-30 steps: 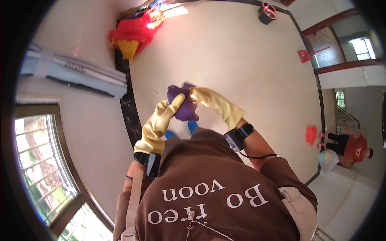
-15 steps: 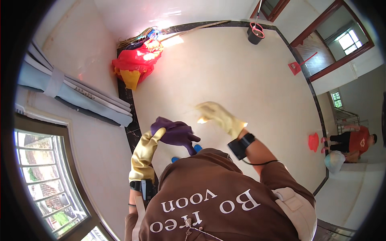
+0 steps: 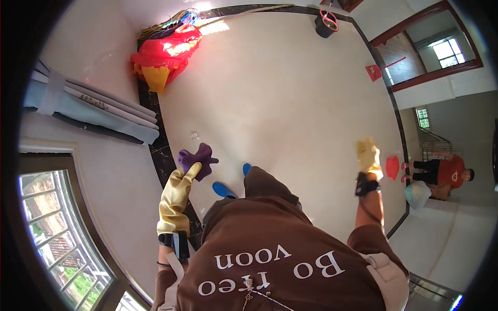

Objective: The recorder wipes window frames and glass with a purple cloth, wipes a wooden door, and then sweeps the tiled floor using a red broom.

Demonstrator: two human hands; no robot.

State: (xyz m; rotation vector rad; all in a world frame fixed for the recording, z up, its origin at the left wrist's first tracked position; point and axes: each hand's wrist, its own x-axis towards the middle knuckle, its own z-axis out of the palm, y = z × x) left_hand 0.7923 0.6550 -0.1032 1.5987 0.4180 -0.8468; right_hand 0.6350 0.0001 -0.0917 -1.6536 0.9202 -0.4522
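the purple cloth (image 3: 198,159) is pinched in the closed fingers of the gloved left hand (image 3: 176,199), held out over the dark floor border (image 3: 155,155) near the wall, and is best kept bunched in a firm pinch so no corner slips free. the gloved right hand (image 3: 368,155) is held out far from the border, fingers loosely curled on nothing. no clear long axis is shown by the crumpled cloth, though its loose flaps point up and away from the glove.

From my left hand (image 3: 179,194) the pale floor (image 3: 280,93) lies open toward twelve o'clock; a red bundle (image 3: 166,52) blocks eleven o'clock.
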